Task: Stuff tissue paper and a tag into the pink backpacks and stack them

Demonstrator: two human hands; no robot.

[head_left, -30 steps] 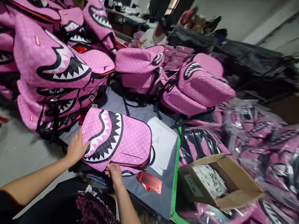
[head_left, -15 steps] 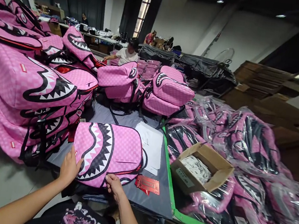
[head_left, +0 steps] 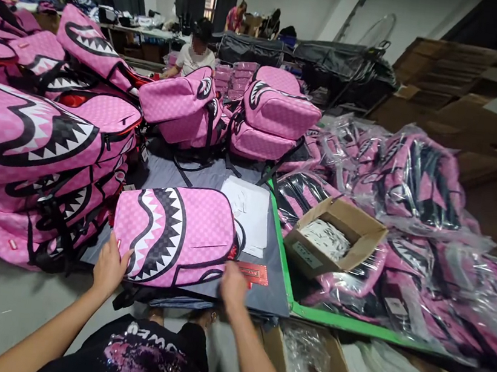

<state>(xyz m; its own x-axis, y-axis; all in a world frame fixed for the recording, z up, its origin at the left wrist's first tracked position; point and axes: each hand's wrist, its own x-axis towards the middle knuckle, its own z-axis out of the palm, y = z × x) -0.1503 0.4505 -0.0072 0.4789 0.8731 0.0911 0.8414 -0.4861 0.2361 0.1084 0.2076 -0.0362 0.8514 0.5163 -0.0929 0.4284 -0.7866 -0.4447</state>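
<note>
A pink checked backpack (head_left: pixel 207 223) with a shark-mouth print lies on its back on the grey tabletop (head_left: pixel 159 168). My left hand (head_left: pixel 110 265) grips its near left end, thumb on top of the printed front. By the bag's near right corner is my right hand (head_left: pixel 234 282), smeared by motion, its fingers too blurred to read. Just beyond that hand sits a red tag (head_left: pixel 254 273), partly covered by it. White paper sheets (head_left: pixel 249 210) lie behind the bag's right end.
Stacked pink backpacks (head_left: pixel 31 133) rise on the left, with more at the table's back (head_left: pixel 276 116). Right of a green edge (head_left: pixel 284 245) lie plastic-wrapped backpacks (head_left: pixel 422 184) and a cardboard box (head_left: pixel 312 261) of white slips. A person (head_left: pixel 195 54) sits beyond.
My right hand has moved right, from the bag's near side to its right corner. My left hand keeps its hold on the left end. The camera view has shifted.
</note>
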